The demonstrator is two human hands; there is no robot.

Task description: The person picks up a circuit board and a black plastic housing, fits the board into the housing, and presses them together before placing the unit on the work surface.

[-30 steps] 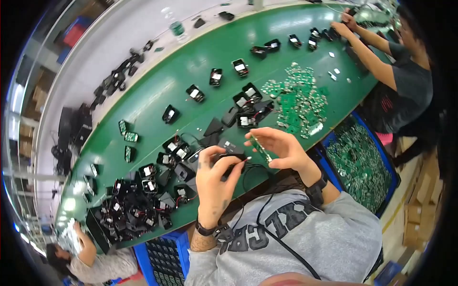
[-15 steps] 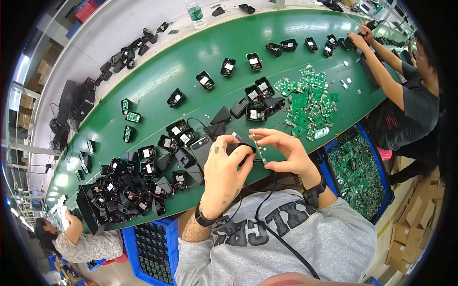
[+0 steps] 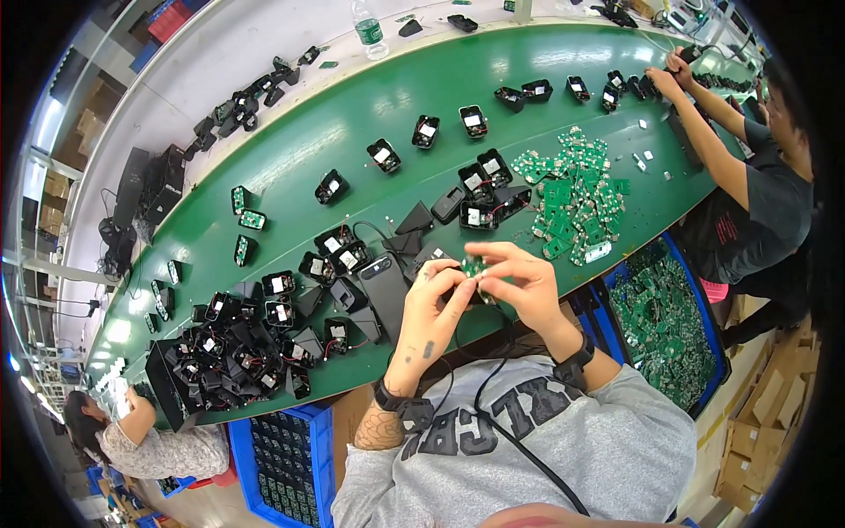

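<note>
My left hand [image 3: 433, 308] is closed around a small black plastic housing, mostly hidden behind its fingers. From the right, my right hand [image 3: 525, 286] pinches a small green circuit board [image 3: 473, 264] between thumb and fingers. The board lies against the housing, tilted face up; whether it sits inside cannot be made out. Left of my hands, a black phone [image 3: 384, 286] lies among open black housings [image 3: 343, 249] with wires and white-labelled parts inside. A pile of loose green circuit boards [image 3: 576, 198] spreads over the bench beyond my right hand.
A large heap of black housings [image 3: 233, 352] covers the left of the green bench [image 3: 290, 229]. Blue crates of boards stand below the bench, left [image 3: 324, 449] and right [image 3: 612, 326]. A co-worker [image 3: 748, 189] works at the right, another person [image 3: 150, 440] at the far left.
My right hand has brought the circuit board left and down against the housing in my left hand, turning it from edge-on to face up. The whole view has shifted slightly.
</note>
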